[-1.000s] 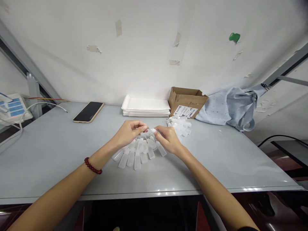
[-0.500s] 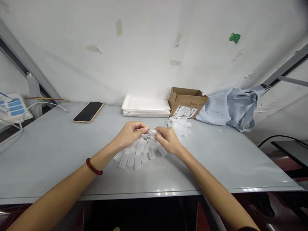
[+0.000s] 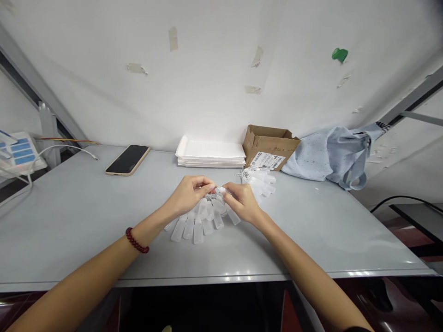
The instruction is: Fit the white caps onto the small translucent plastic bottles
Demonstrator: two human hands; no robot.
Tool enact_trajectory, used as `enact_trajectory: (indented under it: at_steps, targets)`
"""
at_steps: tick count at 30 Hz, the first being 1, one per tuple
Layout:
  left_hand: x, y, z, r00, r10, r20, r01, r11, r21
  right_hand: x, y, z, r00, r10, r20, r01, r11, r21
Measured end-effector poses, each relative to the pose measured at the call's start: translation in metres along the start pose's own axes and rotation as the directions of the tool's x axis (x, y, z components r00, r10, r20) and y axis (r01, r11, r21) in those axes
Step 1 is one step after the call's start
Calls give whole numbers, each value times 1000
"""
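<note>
Over the middle of the table, my left hand point(image 3: 191, 193) and my right hand point(image 3: 243, 200) meet almost fingertip to fingertip. The right fingers are closed on a small white translucent plastic piece point(image 3: 220, 190). My left thumb and index finger are pinched at its left end; what they grip is too small to make out. Just below the hands, several frosted plastic pieces point(image 3: 198, 230), flat and elongated, lie fanned out on the table, their upper ends partly hidden. Beyond my right hand lies a second bunch of similar pieces point(image 3: 262, 179).
A stack of white padded envelopes point(image 3: 211, 154) stands against the wall beside an open cardboard box point(image 3: 272, 147). Light blue cloth point(image 3: 328, 154) is heaped to the right. A phone point(image 3: 127, 160) and a white cable point(image 3: 69, 146) lie left on the grey table point(image 3: 79, 221).
The hands stay together at the same spot, with only a tiny shift of the left fingers. The whole view has moved very slightly.
</note>
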State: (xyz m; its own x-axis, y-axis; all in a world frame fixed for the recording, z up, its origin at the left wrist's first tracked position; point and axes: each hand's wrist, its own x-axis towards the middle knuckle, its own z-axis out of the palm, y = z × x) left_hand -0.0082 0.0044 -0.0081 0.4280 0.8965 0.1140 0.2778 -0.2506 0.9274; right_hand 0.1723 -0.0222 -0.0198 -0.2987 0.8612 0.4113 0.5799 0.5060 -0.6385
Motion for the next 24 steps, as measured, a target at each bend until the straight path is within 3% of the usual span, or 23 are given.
enact_trajectory:
  at_steps: [14,24]
  targets:
    - [2,3,-8,996,-69,-57,59,986,-157,1,0,1,1000,5,-30,-4,1000,31]
    - [2,4,-7,997,-74,-10,72,983,-168,0,-2,0,999,29,-16,-28,998,58]
